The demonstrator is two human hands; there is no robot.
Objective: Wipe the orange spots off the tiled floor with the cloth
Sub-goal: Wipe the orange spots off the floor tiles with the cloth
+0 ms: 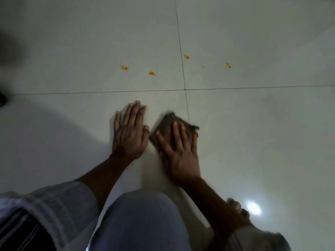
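Both my hands down on the tiled floor (pixel 253 142).
My right hand (pixel 178 153) presses the dark cloth (pixel 165 122) flat, fingers spread (blurred); my left hand (pixel 129 131) lies flat beside it; four orange spots (pixel 152 73) sit beyond the grout line.

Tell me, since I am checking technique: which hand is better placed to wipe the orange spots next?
The right hand. It already presses the cloth flat on the floor, just short of the spots ahead. The left hand lies bare on the tile, only bracing.
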